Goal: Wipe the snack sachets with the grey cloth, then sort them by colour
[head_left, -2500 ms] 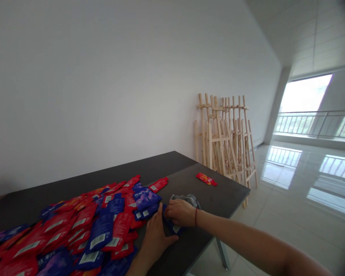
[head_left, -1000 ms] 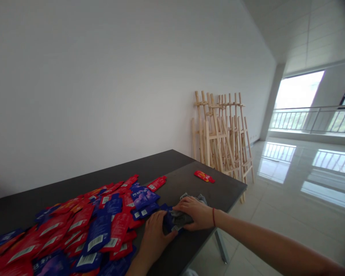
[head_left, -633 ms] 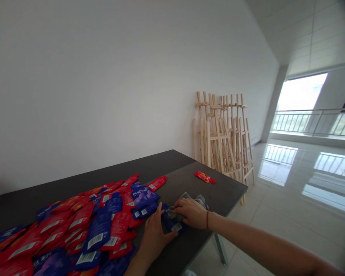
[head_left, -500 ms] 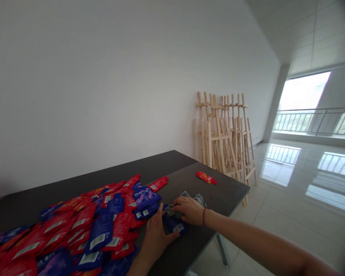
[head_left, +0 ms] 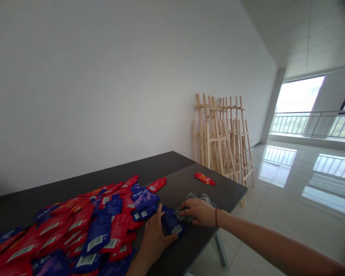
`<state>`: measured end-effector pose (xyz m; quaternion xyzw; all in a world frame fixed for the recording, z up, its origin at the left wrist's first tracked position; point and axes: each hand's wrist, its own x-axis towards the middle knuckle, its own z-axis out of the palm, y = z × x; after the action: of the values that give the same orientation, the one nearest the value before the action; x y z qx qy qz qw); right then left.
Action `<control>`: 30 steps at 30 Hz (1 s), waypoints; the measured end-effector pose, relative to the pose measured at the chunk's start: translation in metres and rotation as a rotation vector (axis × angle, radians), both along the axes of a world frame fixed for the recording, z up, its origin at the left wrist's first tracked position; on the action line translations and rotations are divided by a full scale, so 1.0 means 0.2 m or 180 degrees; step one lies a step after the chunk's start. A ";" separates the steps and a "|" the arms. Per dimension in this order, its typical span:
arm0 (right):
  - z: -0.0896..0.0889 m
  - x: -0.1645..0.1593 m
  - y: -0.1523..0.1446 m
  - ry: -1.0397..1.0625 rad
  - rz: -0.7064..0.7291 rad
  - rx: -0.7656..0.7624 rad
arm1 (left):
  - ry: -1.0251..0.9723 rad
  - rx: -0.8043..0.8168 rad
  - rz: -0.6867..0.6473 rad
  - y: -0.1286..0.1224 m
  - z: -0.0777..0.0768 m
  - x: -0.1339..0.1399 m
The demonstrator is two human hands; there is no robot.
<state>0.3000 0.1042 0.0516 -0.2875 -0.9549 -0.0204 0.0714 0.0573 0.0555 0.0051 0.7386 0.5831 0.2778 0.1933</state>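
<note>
A dark blue pouch [head_left: 172,223] with a white barcode lies flat on the dark table [head_left: 186,173]. My left hand [head_left: 153,237] rests at its left side, thumb and forefinger spread apart, touching the pouch's edge and lower corner. My right hand [head_left: 201,212], a red string around its wrist, is closed on a crumpled grey cloth [head_left: 184,217]. Part of the cloth lies over or against the pouch's right edge; more of it shows behind the knuckles. Just left of my left hand begins a heap of red pouches [head_left: 117,232] and blue pouches [head_left: 99,230].
One red-orange pouch [head_left: 204,178] lies alone toward the table's right corner. Several wooden easels [head_left: 218,140] lean against the white wall [head_left: 103,84] beyond it. On the right are a shiny tiled floor [head_left: 276,214] and a metal railing [head_left: 304,124].
My right hand has slid right with the cloth, baring more of the blue pouch. My left hand stays at the pouch. The view has shifted slightly.
</note>
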 end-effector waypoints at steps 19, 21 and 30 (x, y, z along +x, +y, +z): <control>0.03 -0.21 -0.07 -0.0258 0.0934 0.0225 | 0.0125 0.0210 -0.0069 0.02 -0.06 -0.01; 0.00 -0.14 -0.10 -0.0144 0.0874 0.0066 | 0.0216 0.0200 -0.0092 0.01 -0.04 -0.01; -0.04 0.14 0.07 0.0203 -0.1239 -0.0293 | 0.0900 -0.0046 -0.0089 -0.02 0.04 0.01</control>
<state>0.3290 0.1176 0.0439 -0.4702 -0.8785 0.0190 0.0831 0.0597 0.0525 0.0134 0.7770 0.5961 0.1639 0.1184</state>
